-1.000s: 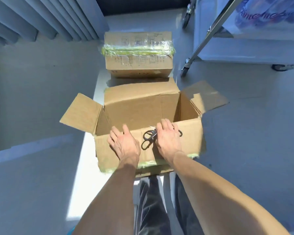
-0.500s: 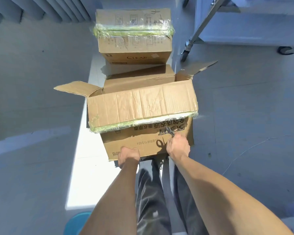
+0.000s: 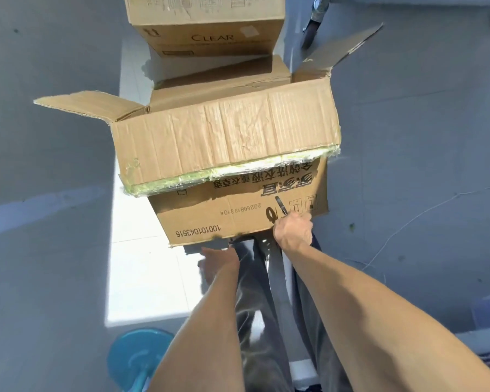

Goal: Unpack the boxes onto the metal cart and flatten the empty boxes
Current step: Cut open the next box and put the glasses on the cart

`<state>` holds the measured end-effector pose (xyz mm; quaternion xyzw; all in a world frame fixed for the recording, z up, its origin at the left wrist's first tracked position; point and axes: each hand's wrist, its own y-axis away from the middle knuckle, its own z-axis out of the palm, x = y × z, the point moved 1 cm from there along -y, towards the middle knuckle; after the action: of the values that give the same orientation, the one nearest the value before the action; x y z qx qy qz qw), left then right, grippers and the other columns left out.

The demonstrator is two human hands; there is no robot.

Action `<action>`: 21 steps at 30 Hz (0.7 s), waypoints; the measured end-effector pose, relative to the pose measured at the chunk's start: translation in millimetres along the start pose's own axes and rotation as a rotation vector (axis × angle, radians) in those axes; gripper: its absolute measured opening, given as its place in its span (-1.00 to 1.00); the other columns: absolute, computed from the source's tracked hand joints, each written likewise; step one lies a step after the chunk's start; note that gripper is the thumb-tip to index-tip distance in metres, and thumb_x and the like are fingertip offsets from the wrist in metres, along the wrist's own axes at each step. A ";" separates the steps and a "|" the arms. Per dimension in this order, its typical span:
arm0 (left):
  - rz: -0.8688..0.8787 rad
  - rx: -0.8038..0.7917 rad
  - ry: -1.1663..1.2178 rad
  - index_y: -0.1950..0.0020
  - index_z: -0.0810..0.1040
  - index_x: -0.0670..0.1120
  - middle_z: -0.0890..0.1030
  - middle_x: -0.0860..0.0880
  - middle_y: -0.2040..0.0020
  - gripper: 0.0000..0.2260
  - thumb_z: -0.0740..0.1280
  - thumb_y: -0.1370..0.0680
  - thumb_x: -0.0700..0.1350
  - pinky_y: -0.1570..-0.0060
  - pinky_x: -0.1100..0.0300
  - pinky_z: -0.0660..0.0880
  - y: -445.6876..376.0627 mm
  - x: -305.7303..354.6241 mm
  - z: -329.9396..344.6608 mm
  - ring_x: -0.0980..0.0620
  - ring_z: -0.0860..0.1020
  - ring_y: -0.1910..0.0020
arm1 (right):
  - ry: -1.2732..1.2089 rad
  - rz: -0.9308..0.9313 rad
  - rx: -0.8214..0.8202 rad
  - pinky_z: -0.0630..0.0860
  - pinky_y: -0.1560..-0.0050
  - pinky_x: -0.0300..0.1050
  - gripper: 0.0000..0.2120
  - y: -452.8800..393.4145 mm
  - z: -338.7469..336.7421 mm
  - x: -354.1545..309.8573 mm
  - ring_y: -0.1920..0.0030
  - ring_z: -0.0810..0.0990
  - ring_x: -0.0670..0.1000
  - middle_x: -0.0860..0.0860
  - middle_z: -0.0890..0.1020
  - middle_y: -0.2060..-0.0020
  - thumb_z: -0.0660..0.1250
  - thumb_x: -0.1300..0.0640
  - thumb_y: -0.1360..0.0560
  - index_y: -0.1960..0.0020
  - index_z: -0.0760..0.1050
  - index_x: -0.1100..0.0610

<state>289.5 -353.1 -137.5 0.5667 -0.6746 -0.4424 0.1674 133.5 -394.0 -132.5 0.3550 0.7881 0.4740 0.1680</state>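
The open cardboard box (image 3: pixel 227 154) is tipped away from the person, its near printed side wall facing up with a barcode number and upside-down characters on it. Its near top flap hangs folded down over that wall, edged with greenish tape; the left flap sticks out to the side and the right flap angles up beyond.

The right hand (image 3: pixel 293 232) is against the lower right part of the printed wall, fingers curled round a pair of dark scissors (image 3: pixel 279 207). The blade tip points up and away from the knuckles, lying on the cardboard, and one loop handle shows just left of the fingers.

The left hand (image 3: pixel 219 263) is under the box's lower edge, left of the right hand. Its fingers reach beneath the cardboard and are mostly hidden, so I cannot tell whether they grip anything.

Past the fingertips, beyond the open box, a second box printed CLEAR (image 3: pixel 207 24) stands closed. A metal cart leg (image 3: pixel 313 24) shows at the upper right, and a blue round stool (image 3: pixel 137 360) sits near the left elbow.
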 end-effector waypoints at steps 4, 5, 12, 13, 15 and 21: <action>0.119 0.241 -0.078 -0.47 0.21 -0.16 0.34 -0.26 -0.33 -0.45 0.31 -0.56 -0.01 -0.06 -0.06 0.48 -14.8 19.2 -20.8 -0.25 0.48 -0.22 | -0.130 0.085 0.224 0.36 -0.35 0.08 -0.71 -7.9 -11.6 -4.3 -0.42 0.30 0.21 0.20 0.08 -0.54 0.28 0.11 -0.57 -0.19 0.49 0.30; 0.126 0.264 -0.052 -0.44 0.23 -0.18 0.34 -0.27 -0.32 -0.47 0.33 -0.54 -0.06 -0.06 -0.05 0.49 -21.5 26.1 -27.0 -0.26 0.48 -0.22 | -0.141 0.070 0.253 0.34 -0.36 0.07 -0.71 -12.5 -15.1 -6.2 -0.45 0.26 0.21 0.19 0.05 -0.55 0.27 0.13 -0.57 -0.19 0.49 0.30; 0.158 0.317 0.102 -0.57 0.00 -0.21 0.31 -0.26 -0.41 -0.18 0.34 -0.52 0.13 -0.22 -0.16 0.39 -65.3 73.7 -57.4 -0.27 0.41 -0.32 | -0.214 -0.051 0.372 0.34 -0.37 0.15 -0.63 -41.3 -29.0 -36.1 -0.47 0.25 0.25 0.25 0.07 -0.53 0.25 0.15 -0.54 -0.27 0.43 0.33; 0.129 0.302 0.135 -0.57 -0.01 -0.24 0.31 -0.26 -0.43 -0.15 0.36 -0.52 0.15 -0.26 -0.16 0.36 -67.3 76.3 -59.8 -0.27 0.39 -0.36 | -0.160 -0.039 0.385 0.36 -0.37 0.12 -0.69 -44.1 -28.2 -36.9 -0.49 0.21 0.22 0.23 0.07 -0.54 0.26 0.11 -0.55 -0.19 0.48 0.30; 0.059 0.256 0.216 -0.57 -0.04 -0.30 0.29 -0.28 -0.46 -0.06 0.37 -0.50 0.23 -0.34 -0.14 0.29 -72.2 73.5 -57.9 -0.27 0.33 -0.42 | -0.125 -0.006 0.393 0.38 -0.33 0.10 -0.70 -48.9 -26.6 -34.9 -0.48 0.21 0.21 0.22 0.06 -0.54 0.26 0.07 -0.54 -0.13 0.51 0.28; -0.038 0.107 0.513 -0.60 -0.01 -0.21 0.17 -0.28 -0.55 -0.01 0.30 -0.45 0.39 -0.44 -0.17 0.21 -74.1 41.5 -28.6 -0.29 0.25 -0.49 | -0.143 0.308 0.145 0.37 -0.29 0.08 -0.56 -44.7 -7.1 -19.8 -0.40 0.26 0.18 0.23 0.16 -0.48 0.14 -0.03 -0.64 -0.34 0.42 0.27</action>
<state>343.5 -400.1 -191.4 0.6809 -0.6218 -0.2509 0.2947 125.0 -426.1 -169.1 0.5155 0.7425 0.4096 0.1231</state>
